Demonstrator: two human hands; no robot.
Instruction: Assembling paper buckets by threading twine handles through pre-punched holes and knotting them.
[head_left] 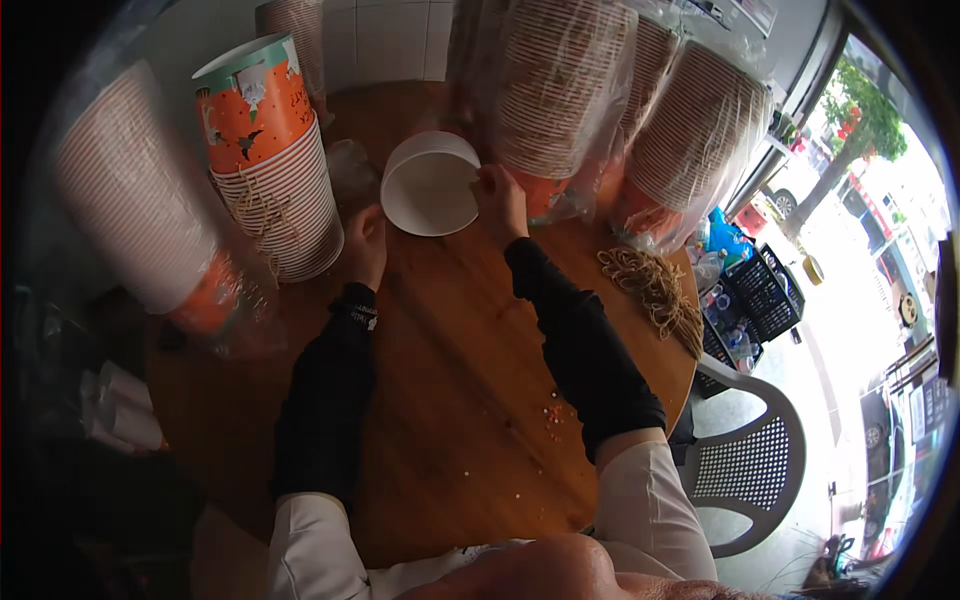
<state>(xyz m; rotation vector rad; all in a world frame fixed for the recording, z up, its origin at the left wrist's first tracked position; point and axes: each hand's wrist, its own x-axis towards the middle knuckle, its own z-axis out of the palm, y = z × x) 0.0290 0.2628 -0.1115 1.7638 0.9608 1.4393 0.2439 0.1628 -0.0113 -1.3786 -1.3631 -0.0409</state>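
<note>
A white-lined paper tub (430, 190) lies tipped with its open mouth toward me at the far middle of the table. My right hand (503, 205) is closed at the tub's right edge, fingers pinching its rim. To the left of the tub, my left hand (368, 246) is closed, apart from it; whatever its fingers hold is hidden. Just beside that hand stands a tall stack of nested tubs (285, 205), topped by an orange-and-green printed one (255, 110). Thin tan strings (262, 215) hang down the stack's side.
Plastic-wrapped tub stacks stand at the left (140, 190), back (560, 90) and right (695, 140). A bundle of tan strings (655, 290) lies by the round wooden table's (450, 400) right edge. Beyond are a grey chair (745, 465) and black crates (765, 295) with bottles.
</note>
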